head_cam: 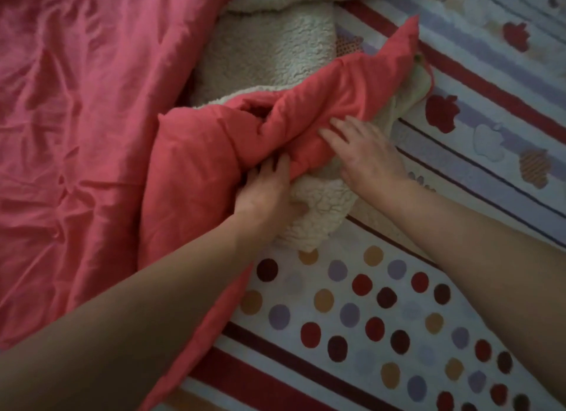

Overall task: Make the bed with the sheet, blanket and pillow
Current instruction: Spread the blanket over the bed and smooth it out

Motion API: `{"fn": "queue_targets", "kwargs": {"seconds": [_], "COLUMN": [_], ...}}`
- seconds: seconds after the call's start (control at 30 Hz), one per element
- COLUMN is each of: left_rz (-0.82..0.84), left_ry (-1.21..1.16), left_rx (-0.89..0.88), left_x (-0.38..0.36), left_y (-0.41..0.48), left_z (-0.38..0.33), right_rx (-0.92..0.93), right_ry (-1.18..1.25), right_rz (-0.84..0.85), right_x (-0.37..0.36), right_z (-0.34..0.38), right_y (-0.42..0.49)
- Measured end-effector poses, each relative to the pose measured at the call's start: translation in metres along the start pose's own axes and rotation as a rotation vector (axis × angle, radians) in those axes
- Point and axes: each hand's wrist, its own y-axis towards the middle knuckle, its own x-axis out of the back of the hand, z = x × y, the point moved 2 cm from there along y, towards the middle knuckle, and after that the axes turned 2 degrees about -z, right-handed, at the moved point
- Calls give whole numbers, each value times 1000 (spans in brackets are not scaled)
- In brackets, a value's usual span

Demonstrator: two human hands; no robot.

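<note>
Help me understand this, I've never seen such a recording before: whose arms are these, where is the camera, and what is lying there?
There is no machine here. A person works with two bare hands, and the single picture comes from a camera worn on their head, looking forward and down. That is why both arms reach in from the bottom edge. Spread underneath is a patterned sheet with stripes, dots and apple shapes. Over its left part lies a pink blanket, whose cream fleece underside shows where it is bunched up. The left hand grips that bunched fold, with its thumb in the fleece. The right hand rests on the pink side with fairly straight fingers. No pillow is in view.
</note>
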Motion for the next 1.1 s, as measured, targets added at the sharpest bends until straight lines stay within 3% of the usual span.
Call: {"fn": "queue_targets", "kwargs": {"seconds": [0.2, 0.5, 0.7, 1.0, 1.1], "left_rz": [-161, -255, -237, -289, -230], "left_ry": [-63, -146, -106, -49, -47], "left_rx": [-68, -98, -87, -178, -189], "left_x": [12, 18, 14, -28, -46], "left_y": [9, -6, -48, -136, -162], "left_z": [9, 9, -13, -52, -59], "right_rx": [98, 124, 104, 52, 22], "right_ry": [-70, -52, 23, 96, 143], "right_rz": [-135, -36, -84, 38, 71], "right_x": [-2, 3, 10, 30, 29], "right_z": [14, 11, 9, 12, 18], "right_y": [36, 26, -24, -150, -193]}}
